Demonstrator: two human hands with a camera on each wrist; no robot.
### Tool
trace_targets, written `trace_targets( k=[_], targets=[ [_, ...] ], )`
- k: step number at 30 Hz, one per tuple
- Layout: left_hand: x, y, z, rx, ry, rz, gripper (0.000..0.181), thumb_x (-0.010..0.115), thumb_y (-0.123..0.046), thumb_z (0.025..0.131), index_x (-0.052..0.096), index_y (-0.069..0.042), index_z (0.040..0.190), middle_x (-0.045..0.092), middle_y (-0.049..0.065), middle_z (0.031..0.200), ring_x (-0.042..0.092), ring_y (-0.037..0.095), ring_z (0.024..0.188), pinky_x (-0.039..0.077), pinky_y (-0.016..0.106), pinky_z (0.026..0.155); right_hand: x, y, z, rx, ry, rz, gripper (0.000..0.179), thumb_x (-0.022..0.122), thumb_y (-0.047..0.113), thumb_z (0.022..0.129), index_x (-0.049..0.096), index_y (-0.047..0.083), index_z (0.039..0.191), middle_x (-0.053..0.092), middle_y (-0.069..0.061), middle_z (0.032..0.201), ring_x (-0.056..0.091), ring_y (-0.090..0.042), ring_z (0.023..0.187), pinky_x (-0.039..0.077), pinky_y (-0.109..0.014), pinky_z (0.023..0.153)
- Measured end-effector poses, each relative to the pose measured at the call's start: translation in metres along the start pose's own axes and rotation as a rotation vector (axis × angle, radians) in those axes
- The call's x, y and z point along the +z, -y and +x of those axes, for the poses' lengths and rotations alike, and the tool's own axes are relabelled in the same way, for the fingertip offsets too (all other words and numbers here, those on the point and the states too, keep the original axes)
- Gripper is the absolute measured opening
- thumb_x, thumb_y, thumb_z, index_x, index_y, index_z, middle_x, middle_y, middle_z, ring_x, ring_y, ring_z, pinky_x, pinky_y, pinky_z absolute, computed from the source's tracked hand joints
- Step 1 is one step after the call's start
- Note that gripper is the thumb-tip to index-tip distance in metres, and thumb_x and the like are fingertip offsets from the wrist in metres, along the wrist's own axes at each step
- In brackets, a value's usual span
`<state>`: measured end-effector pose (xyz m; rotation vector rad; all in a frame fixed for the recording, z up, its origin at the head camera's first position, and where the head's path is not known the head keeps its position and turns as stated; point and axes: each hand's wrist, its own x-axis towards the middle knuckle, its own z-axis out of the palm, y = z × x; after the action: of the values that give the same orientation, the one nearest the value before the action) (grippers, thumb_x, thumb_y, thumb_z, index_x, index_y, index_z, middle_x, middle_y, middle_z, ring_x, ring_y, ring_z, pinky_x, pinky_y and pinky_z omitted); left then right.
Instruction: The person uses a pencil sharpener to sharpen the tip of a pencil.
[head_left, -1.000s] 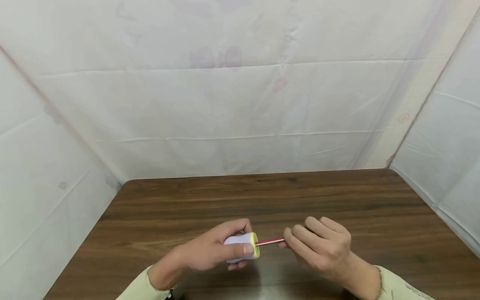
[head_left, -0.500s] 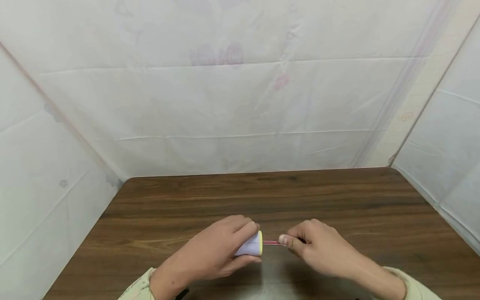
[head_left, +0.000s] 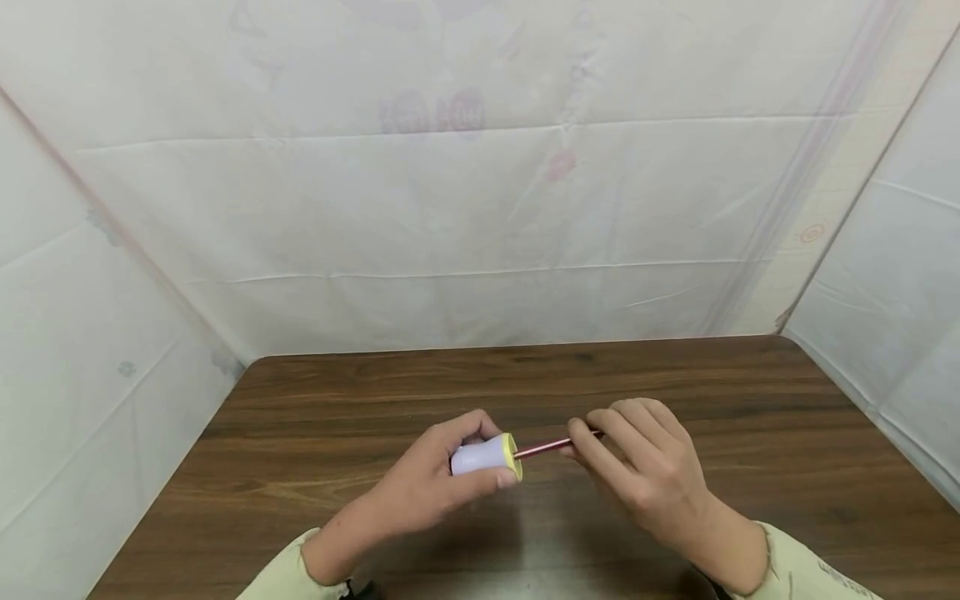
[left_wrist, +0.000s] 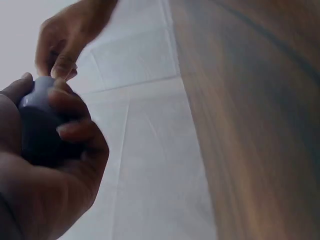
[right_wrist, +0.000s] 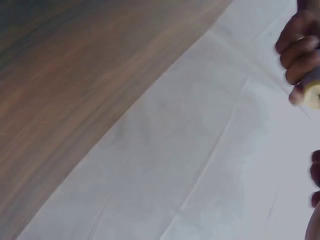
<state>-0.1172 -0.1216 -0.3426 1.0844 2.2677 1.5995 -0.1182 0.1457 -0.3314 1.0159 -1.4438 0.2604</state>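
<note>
My left hand [head_left: 423,483] grips a lavender pencil sharpener [head_left: 478,457] with a yellow end, thumb along its near side. A dark red striped pencil [head_left: 543,447] points into the yellow end, its tip hidden inside. Fingers of my right hand [head_left: 651,471] pinch the pencil near its other end, slightly higher than the sharpener. In the left wrist view the sharpener [left_wrist: 37,102] shows a dark lower part within the curled fingers. The right wrist view catches its yellow face [right_wrist: 312,97] at the right edge.
Both hands are over a dark wood-grain table [head_left: 375,392]. White sheeting [head_left: 450,217] with faint printed marks stands behind the table and along its left and right sides.
The left hand turned over the sharpener, then back to thumb-side up. The right wrist twisted thumb-up, then back to knuckles-up. Both hands are now somewhat higher, with the pencil slanting up rightward.
</note>
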Motion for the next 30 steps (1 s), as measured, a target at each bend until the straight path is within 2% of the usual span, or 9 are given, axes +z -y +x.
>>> trace_targets(
  k=[5, 7, 9, 12, 16, 21, 25, 27, 30],
  targets=[
    [0.001, 0.004, 0.001, -0.149, 0.207, -0.429, 0.026, 0.057, -0.022, 0.109, 0.057, 0.003, 0.103, 0.062, 0.003, 0.077, 0.049, 0.007, 0.056, 0.042, 0.022, 0.050, 0.008, -0.002, -0.003, -0.105, -0.175, -0.002, 0.032, 0.070, 0.019, 0.105, 0.075, 0.002, 0.079, 0.065, -0.003, 0.069, 0.049, -0.018, 0.058, 0.040, -0.031, 0.057],
    [0.001, 0.005, 0.001, -0.206, 0.229, -0.495, 0.030, 0.055, -0.025, 0.110, 0.055, 0.004, 0.104, 0.061, 0.003, 0.078, 0.045, 0.006, 0.056, 0.039, 0.019, 0.052, 0.010, 0.000, -0.002, -0.101, -0.189, 0.011, 0.034, 0.070, 0.018, 0.105, 0.074, 0.002, 0.076, 0.061, -0.001, 0.066, 0.044, -0.015, 0.056, 0.036, -0.027, 0.054],
    [0.002, 0.005, 0.000, -0.217, 0.223, -0.473, 0.029, 0.057, -0.026, 0.109, 0.054, 0.003, 0.103, 0.061, 0.002, 0.078, 0.045, 0.006, 0.056, 0.038, 0.019, 0.052, 0.011, 0.002, -0.002, -0.077, -0.171, 0.015, 0.039, 0.068, 0.020, 0.107, 0.069, 0.004, 0.071, 0.056, 0.001, 0.064, 0.038, -0.012, 0.054, 0.029, -0.023, 0.051],
    [0.002, 0.005, 0.000, -0.134, 0.179, -0.304, 0.023, 0.063, -0.022, 0.108, 0.054, -0.001, 0.101, 0.062, 0.001, 0.077, 0.050, 0.006, 0.057, 0.043, 0.020, 0.050, 0.010, 0.009, -0.004, 0.001, -0.089, 0.026, 0.045, 0.062, 0.025, 0.110, 0.063, 0.008, 0.068, 0.049, 0.004, 0.063, 0.033, -0.008, 0.053, 0.020, -0.019, 0.049],
    [0.000, 0.005, -0.003, 0.033, 0.118, 0.052, 0.021, 0.071, -0.026, 0.104, 0.055, -0.013, 0.106, 0.061, -0.006, 0.078, 0.053, 0.001, 0.060, 0.048, 0.021, 0.049, 0.003, 0.022, -0.013, 0.184, 0.099, 0.096, 0.049, 0.054, 0.032, 0.112, 0.056, 0.015, 0.066, 0.041, 0.009, 0.062, 0.026, -0.001, 0.054, 0.015, -0.015, 0.050],
    [0.001, 0.005, -0.005, 0.265, 0.060, 0.550, 0.036, 0.077, -0.039, 0.100, 0.054, -0.016, 0.116, 0.060, -0.012, 0.087, 0.053, -0.004, 0.068, 0.047, 0.012, 0.059, -0.012, 0.030, -0.022, 0.578, 0.530, 0.279, 0.051, 0.065, 0.043, 0.105, 0.043, 0.028, 0.062, 0.025, 0.019, 0.060, 0.018, 0.008, 0.056, 0.014, -0.012, 0.047],
    [0.006, 0.008, -0.002, 0.480, 0.028, 0.944, 0.047, 0.082, -0.039, 0.095, 0.061, -0.009, 0.124, 0.063, -0.007, 0.099, 0.058, 0.003, 0.081, 0.052, 0.016, 0.073, -0.021, 0.018, -0.020, 0.951, 0.917, 0.698, 0.051, 0.066, 0.040, 0.106, 0.047, 0.023, 0.062, 0.027, 0.019, 0.056, 0.022, 0.005, 0.050, 0.019, -0.019, 0.043],
    [0.008, 0.009, -0.001, 0.535, 0.006, 1.034, 0.050, 0.083, -0.039, 0.094, 0.063, -0.008, 0.127, 0.064, -0.005, 0.105, 0.061, 0.007, 0.088, 0.055, 0.021, 0.078, -0.024, 0.012, -0.019, 1.068, 1.023, 0.824, 0.051, 0.061, 0.040, 0.108, 0.052, 0.019, 0.063, 0.033, 0.017, 0.055, 0.026, 0.002, 0.048, 0.022, -0.021, 0.044],
    [0.010, 0.011, 0.000, 0.466, -0.030, 0.943, 0.047, 0.083, -0.041, 0.094, 0.063, -0.011, 0.124, 0.067, -0.006, 0.108, 0.061, 0.005, 0.086, 0.055, 0.019, 0.076, -0.025, 0.008, -0.019, 1.009, 1.002, 0.773, 0.041, 0.066, 0.041, 0.106, 0.060, 0.022, 0.070, 0.041, 0.017, 0.058, 0.033, 0.003, 0.050, 0.029, -0.021, 0.044]
  ],
)
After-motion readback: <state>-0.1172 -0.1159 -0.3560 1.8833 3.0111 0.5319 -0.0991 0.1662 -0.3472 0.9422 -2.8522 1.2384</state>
